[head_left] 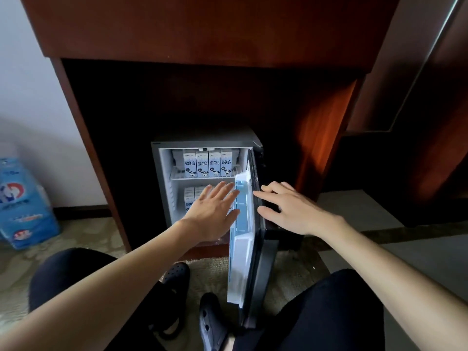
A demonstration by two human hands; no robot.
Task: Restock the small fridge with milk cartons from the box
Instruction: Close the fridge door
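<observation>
Under the wooden cabinet (pixel 202 26), the small fridge (pixel 155 173) stood w/ its door (pixel 244 249) swung wide toward the person, hinged on the right. The left hand (pixel 215 211) hovered by the door's inner liner, fingers straight, grip apart & holding nothing. The right hand (pixel 291 211) rested against the door's dark outer side, fingers spread, grip likewise clamped on nothing. Judging by the stocked shelves, the step was prob. shutting the door. That was best done w/ the right palm pushing near the free edge, the left hand drawn out of the gap first, & a check that no carton poked past the shelf front. Inside, the upper shelf (pixel 177 177) carried four upright milk cartons (pixel 207 164) in front, maybe more behind. The lower compartment held more cartons (pixel 189 196), partly hidden by the left hand. The supply box couldn't be identified; a blue pack (pixel 22 203) sat by the wall at left.
</observation>
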